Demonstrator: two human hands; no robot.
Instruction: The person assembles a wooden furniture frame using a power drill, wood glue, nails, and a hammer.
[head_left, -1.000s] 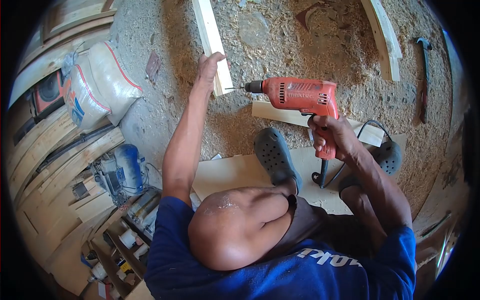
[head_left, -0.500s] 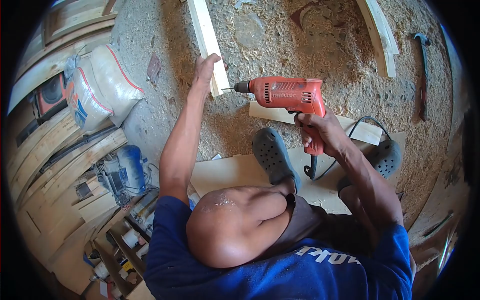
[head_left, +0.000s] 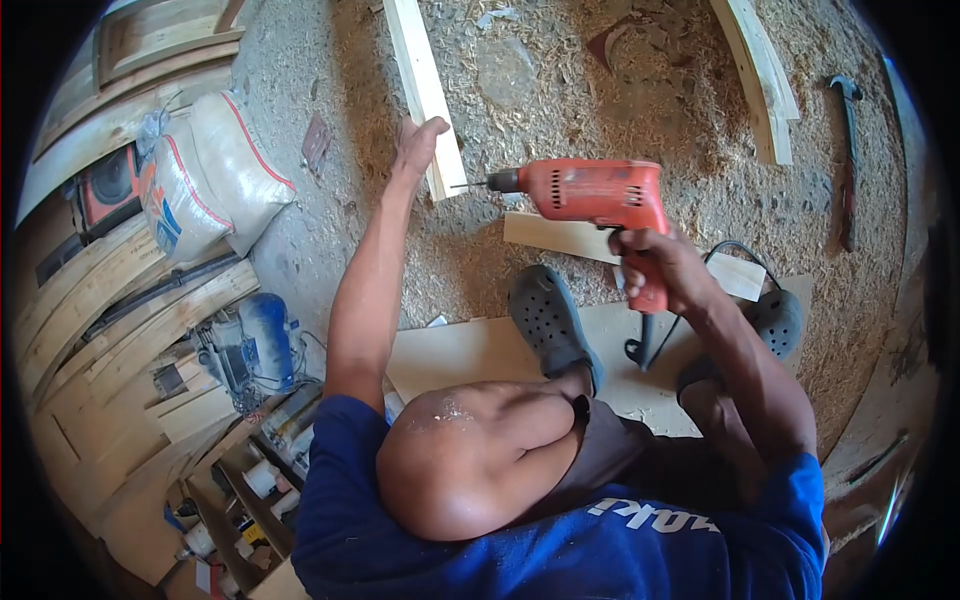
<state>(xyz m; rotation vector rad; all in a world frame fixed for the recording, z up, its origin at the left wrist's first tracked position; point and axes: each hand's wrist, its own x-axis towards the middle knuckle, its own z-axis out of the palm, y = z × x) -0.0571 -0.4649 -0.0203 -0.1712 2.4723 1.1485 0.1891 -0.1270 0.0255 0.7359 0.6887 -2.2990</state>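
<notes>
My left hand (head_left: 418, 150) is wrapped round a pale wooden batten (head_left: 418, 75) near its lower end, with the thumb across the top face. The batten runs up and away past the frame's top edge. In my right hand (head_left: 665, 265) is a red power drill (head_left: 600, 190), gripped by its handle with the index finger at the trigger. Its chuck points left, and the thin bit (head_left: 470, 185) overlaps the batten's end in this view. From the handle's base a black cord loops to the right.
Below the drill lies a flat board (head_left: 560, 235) on the shavings-covered floor. More wood pieces (head_left: 760, 85) and a hammer (head_left: 848, 165) lie at right. Filled sacks (head_left: 225, 170), a blue power tool (head_left: 265, 340) and a compartmented wooden box (head_left: 235, 500) stand at left. My clogs (head_left: 550, 315) rest near a thin sheet.
The drill has moved right, drawing its chuck back from the batten's end so more of the bit shows. My left hand keeps its hold on the batten.
</notes>
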